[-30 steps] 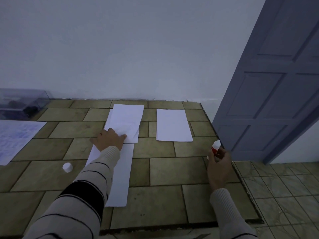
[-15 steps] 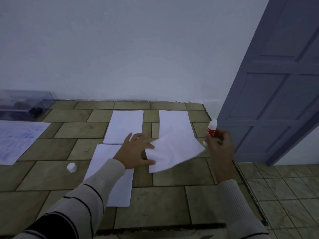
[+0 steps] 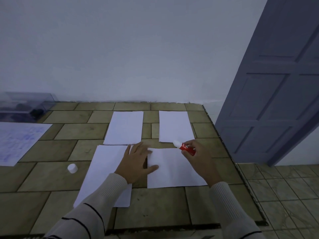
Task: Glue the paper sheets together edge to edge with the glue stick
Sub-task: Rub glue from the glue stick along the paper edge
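Resting flat with fingers straight, the left hand (image 3: 136, 163) touches the near-right sheet (image 3: 174, 171) with its thumb; the right hand (image 3: 198, 158) grips the glue stick (image 3: 186, 147), whose red label is unreadable.

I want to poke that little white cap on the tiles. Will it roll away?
Probably not while it stands on its flat end, as the white cap seems to now. Tipped on its round side, it could roll. It looks small and light, so a poke likely slides it.
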